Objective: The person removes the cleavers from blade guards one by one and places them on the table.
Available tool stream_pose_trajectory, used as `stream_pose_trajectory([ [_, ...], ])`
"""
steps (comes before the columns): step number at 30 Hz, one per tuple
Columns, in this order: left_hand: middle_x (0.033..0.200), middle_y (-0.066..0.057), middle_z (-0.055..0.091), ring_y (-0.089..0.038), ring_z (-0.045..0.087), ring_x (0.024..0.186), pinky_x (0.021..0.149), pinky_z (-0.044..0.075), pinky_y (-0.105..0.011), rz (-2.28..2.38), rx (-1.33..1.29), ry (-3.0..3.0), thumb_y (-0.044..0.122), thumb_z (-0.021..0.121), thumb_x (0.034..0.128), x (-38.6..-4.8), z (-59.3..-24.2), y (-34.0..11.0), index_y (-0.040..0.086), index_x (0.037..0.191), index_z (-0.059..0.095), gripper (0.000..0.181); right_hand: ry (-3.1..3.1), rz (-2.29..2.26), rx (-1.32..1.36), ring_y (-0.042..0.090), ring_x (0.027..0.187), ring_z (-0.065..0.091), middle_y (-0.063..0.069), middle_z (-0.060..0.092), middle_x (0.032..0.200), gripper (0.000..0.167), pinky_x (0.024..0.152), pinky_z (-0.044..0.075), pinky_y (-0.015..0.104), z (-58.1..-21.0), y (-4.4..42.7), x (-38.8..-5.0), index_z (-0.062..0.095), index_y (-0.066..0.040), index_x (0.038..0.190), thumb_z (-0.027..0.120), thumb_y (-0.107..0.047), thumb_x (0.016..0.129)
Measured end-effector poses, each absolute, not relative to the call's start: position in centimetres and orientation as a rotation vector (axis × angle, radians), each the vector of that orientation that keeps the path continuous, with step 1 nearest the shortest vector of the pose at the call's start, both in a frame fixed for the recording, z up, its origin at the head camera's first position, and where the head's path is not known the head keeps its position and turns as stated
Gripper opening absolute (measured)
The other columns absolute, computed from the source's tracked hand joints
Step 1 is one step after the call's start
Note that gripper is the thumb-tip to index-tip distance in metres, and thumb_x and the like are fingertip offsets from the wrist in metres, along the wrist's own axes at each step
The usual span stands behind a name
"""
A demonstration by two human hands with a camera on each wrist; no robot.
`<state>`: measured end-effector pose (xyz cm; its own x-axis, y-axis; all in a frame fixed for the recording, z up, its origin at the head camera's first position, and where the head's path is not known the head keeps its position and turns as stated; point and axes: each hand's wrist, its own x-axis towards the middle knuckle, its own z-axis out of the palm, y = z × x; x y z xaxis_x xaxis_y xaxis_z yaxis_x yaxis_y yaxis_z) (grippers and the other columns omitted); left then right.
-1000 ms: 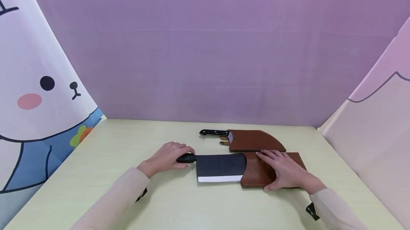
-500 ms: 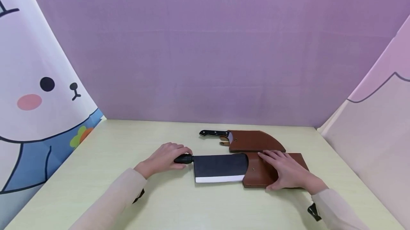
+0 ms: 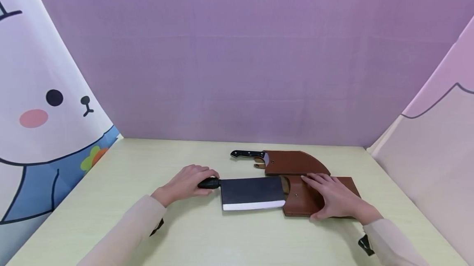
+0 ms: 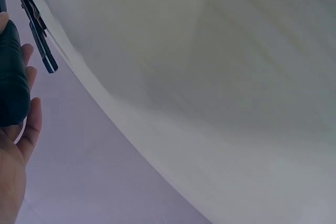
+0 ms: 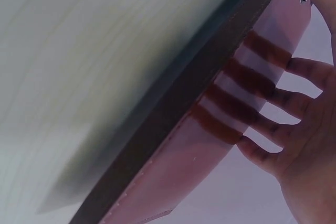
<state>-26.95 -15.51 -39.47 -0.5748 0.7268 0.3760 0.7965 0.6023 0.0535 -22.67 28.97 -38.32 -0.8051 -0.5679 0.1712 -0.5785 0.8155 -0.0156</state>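
My left hand (image 3: 189, 183) grips the black handle (image 3: 209, 183) of a cleaver, whose wide dark blade (image 3: 253, 192) has a bright lower edge. In the left wrist view the handle (image 4: 11, 77) lies in the curled fingers. The blade's right end is at the mouth of a brown leather knife sheath (image 3: 303, 200); whether any of it is still inside is hard to tell. My right hand (image 3: 337, 198) spans this sheath, thumb at the near edge and fingers toward the far edge. In the right wrist view the fingertips touch the glossy sheath (image 5: 178, 166).
Just behind lies a second knife with a black riveted handle (image 3: 248, 153), its blade mostly inside a curved brown sheath (image 3: 296, 162) that almost meets the first one. Everything lies on a pale wooden table (image 3: 207, 237). A purple backdrop (image 3: 237, 72) rises behind it, with printed panels at both sides.
My left hand has drawn the cleaver leftward, so the blade's right end now shows at the sheath mouth. The right hand and its sheath have shifted slightly right.
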Motion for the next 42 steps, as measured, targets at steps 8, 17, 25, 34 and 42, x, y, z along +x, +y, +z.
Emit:
stream_pose_trajectory([
  [8, 0.088, 0.011, 0.06, -0.004, 0.054, 0.074, 0.071, 0.047, -0.029, -0.289, -1.21, -2.546, 0.032, 0.068, 0.0784, -26.8, -39.6, -16.1, 0.024, 0.11, 0.058, 0.034, -2.845, 0.1, 0.895, 0.037, 0.122, 0.041, 0.016, 0.043, 0.137, 0.105, 0.089, 0.035, 0.057, -38.4, 29.3, -22.6, 0.04, -0.011, 0.138, 0.077, -0.06, 0.054],
  [17, 0.084, 0.014, 0.057, -0.002, 0.049, 0.07, 0.071, 0.045, -0.029, -0.306, -1.178, -2.568, 0.031, 0.066, 0.0793, -26.5, -39.3, -16.8, 0.026, 0.108, 0.058, 0.031, -2.849, 0.102, 0.876, 0.038, 0.122, 0.041, 0.016, 0.043, 0.137, 0.104, 0.09, 0.035, 0.057, -38.5, 29.6, -22.7, 0.04, -0.011, 0.138, 0.077, -0.059, 0.053],
  [25, 0.084, 0.015, 0.057, -0.001, 0.049, 0.07, 0.07, 0.045, -0.027, -0.295, -1.178, -2.554, 0.03, 0.068, 0.0777, -26.4, -39.2, -17.5, 0.025, 0.108, 0.058, 0.032, -2.844, 0.112, 0.877, 0.038, 0.121, 0.041, 0.016, 0.044, 0.136, 0.105, 0.089, 0.035, 0.057, -38.6, 29.7, -22.7, 0.04, -0.011, 0.138, 0.077, -0.059, 0.053],
  [34, 0.087, 0.015, 0.058, -0.001, 0.05, 0.072, 0.071, 0.045, -0.028, -0.309, -1.157, -2.58, 0.032, 0.068, 0.0779, -26.2, -39.1, -18.7, 0.025, 0.108, 0.059, 0.033, -2.861, 0.132, 0.875, 0.039, 0.122, 0.041, 0.016, 0.044, 0.137, 0.104, 0.09, 0.035, 0.058, -38.6, 29.6, -22.6, 0.04, -0.011, 0.138, 0.076, -0.06, 0.054],
  [42, 0.086, 0.015, 0.057, -0.001, 0.048, 0.069, 0.067, 0.044, -0.026, -0.298, -1.151, -2.577, 0.031, 0.071, 0.0764, -25.9, -39.1, -19.7, 0.024, 0.107, 0.06, 0.033, -2.87, 0.15, 0.875, 0.038, 0.122, 0.041, 0.015, 0.044, 0.137, 0.104, 0.091, 0.034, 0.059, -38.7, 29.2, -22.6, 0.04, -0.012, 0.138, 0.076, -0.061, 0.054],
])
